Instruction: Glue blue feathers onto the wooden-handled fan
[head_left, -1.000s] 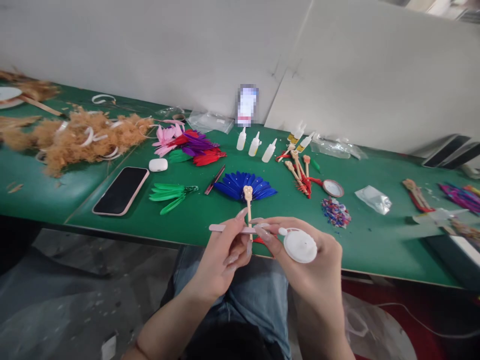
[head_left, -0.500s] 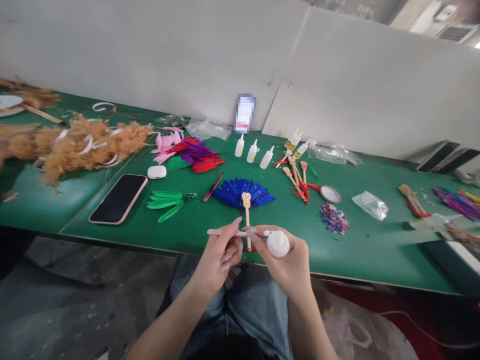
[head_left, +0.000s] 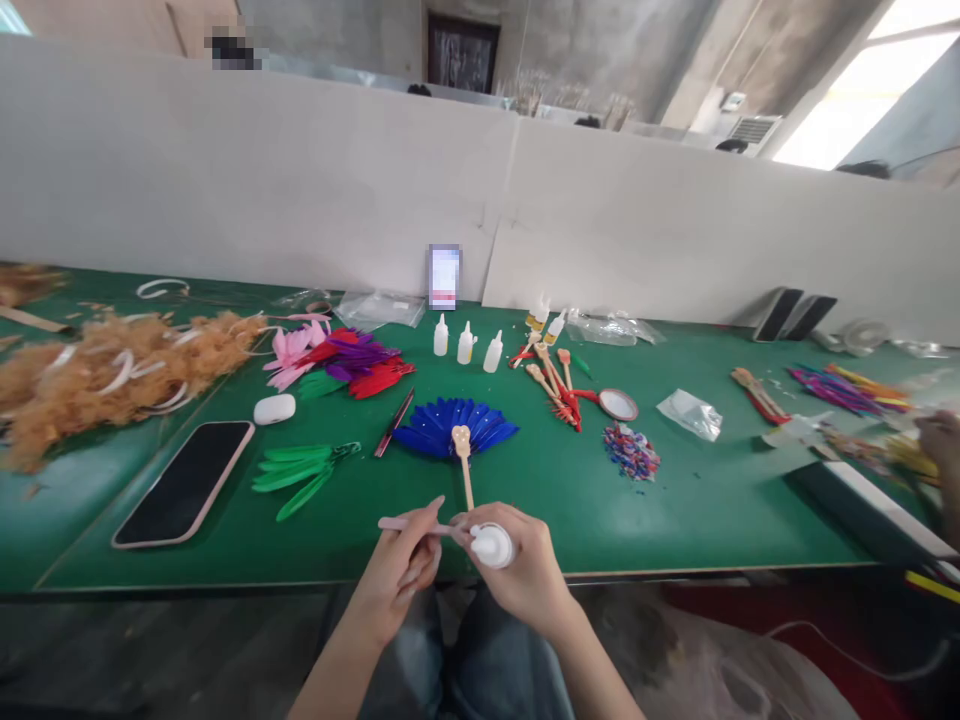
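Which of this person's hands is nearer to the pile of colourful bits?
Right: the right hand, holding a white bottle, is left of the colourful bits and nearer the person; the left hand, holding a pale stick, is farther left.

A pale partition (head_left: 300, 180) backs the green table (head_left: 705, 520) — bright window (head_left: 844, 115) beyond.

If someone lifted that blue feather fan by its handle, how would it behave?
The blue feather fan would probably feel light, being mostly thin feathers. Those splayed feathers likely bend easily, while the straight, slim handle looks stiffer.
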